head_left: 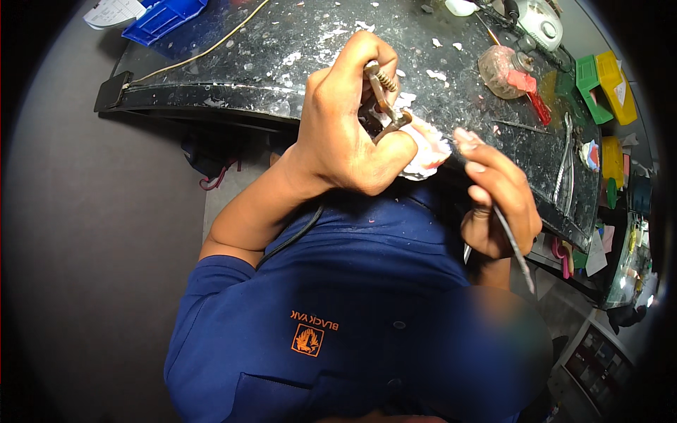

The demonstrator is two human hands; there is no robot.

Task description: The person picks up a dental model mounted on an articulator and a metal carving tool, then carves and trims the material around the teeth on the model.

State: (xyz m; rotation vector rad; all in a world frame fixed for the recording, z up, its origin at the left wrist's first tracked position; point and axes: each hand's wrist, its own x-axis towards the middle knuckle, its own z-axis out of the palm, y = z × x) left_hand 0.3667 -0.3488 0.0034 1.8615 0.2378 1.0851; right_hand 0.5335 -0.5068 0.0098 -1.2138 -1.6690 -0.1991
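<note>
**Mia:** What is the left hand (345, 127) holding?

**Sam:** It is closed tight around a metal frame with a spring (383, 99). A white and pink mould (427, 151) sits in that frame, right by the thumb. The fingers are curled all the way round it.

**Mia:** And the right hand (497, 201)?

**Sam:** It is pinched shut on a thin metal tool (511, 243). The long end pokes out below the hand. The tip seems to touch the mould, between the two hands, but I cannot see the tip well.

**Mia:** So where is the mould?

**Sam:** Up in the air, held in the left hand, just in front of the edge of the dark tabletop (282, 49).

**Mia:** What could go wrong?

**Sam:** I think the tool could slip if it is pushed too hard. Then it might poke the left thumb, which is very close. Bits could also chip off the mould, like the white crumbs (331, 32) beyond the left hand.

**Mia:** Anything else?

**Sam:** If the left hand lets go a little, the frame could drop onto the blue shirt (367, 282) below both hands. The red and green plastic pieces (592, 88), past the right hand, are well away.
</note>
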